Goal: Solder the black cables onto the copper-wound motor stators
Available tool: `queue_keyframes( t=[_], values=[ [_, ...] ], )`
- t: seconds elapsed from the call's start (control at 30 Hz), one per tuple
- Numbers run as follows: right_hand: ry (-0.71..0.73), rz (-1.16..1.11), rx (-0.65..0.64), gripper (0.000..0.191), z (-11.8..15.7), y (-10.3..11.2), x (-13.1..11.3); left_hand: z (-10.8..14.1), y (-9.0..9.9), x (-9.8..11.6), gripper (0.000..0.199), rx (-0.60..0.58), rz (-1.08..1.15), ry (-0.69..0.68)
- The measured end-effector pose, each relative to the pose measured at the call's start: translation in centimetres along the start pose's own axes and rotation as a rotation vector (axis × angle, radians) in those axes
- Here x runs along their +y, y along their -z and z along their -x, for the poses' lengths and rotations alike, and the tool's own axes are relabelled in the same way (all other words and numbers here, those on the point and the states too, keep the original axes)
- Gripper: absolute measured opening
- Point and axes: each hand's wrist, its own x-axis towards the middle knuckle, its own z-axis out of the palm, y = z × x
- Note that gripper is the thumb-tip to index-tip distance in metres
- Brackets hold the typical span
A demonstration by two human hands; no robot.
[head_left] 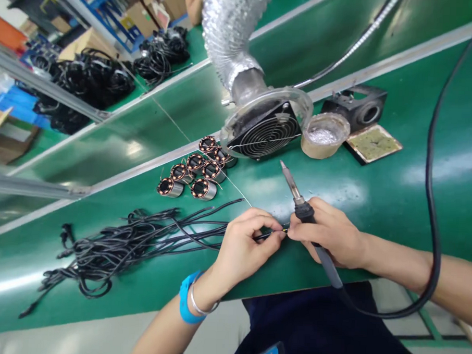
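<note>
My left hand [248,245] pinches the end of a black cable, whose tip with thin coloured wires shows between finger and thumb. In my right hand [329,233] rests a soldering iron [305,211], its metal tip pointing up and away toward the fan. The right fingertips meet the left ones at the cable's wire ends. A thin solder wire [237,187] runs down from above toward my left hand. To the left lies a tangled bundle of black cables [115,245], their ends reaching under my left hand. Several copper-wound motor stators [203,188] stand beyond it.
A fume fan [267,131] on a silver flexible duct [230,36] hangs over the bench. Right of it are a round tub [326,136], a black iron holder [356,106] and a sponge tray [374,144]. The iron's cord [429,180] loops past my right forearm.
</note>
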Motion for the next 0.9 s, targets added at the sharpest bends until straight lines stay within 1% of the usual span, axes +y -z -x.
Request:
queue_keyframes(
  t=[0.13, 0.3, 0.43, 0.6, 0.73, 0.9],
  values=[
    [-0.016, -0.039, 0.042, 0.019, -0.14, -0.25, 0.03, 0.01, 0.04, -0.02, 0.006, 0.01, -0.06, -0.044],
    [-0.029, -0.061, 0.08, 0.017, -0.09, -0.45, -0.1, 0.29, -0.19, 0.14, 0.006, -0.003, -0.05, -0.011],
    [-0.046, -0.028, 0.083, 0.019, -0.1, -0.42, -0.3, 0.21, -0.49, 0.35, 0.011, -0.021, 0.015, 0.013],
    [-0.043, -0.041, 0.083, 0.021, -0.16, -0.34, -0.32, 0.25, -0.49, 0.39, 0.016, -0.018, 0.024, 0.021],
    [-0.031, -0.048, 0.1, 0.022, -0.07, -0.27, -0.15, 0.44, -0.3, 0.16, 0.014, -0.051, 0.045, 0.088],
    [-0.037, -0.087, 0.075, 0.022, 0.08, -0.16, -0.08, 0.46, -0.58, 0.16, 0.01, -0.005, 0.056, 0.081]
  ],
)
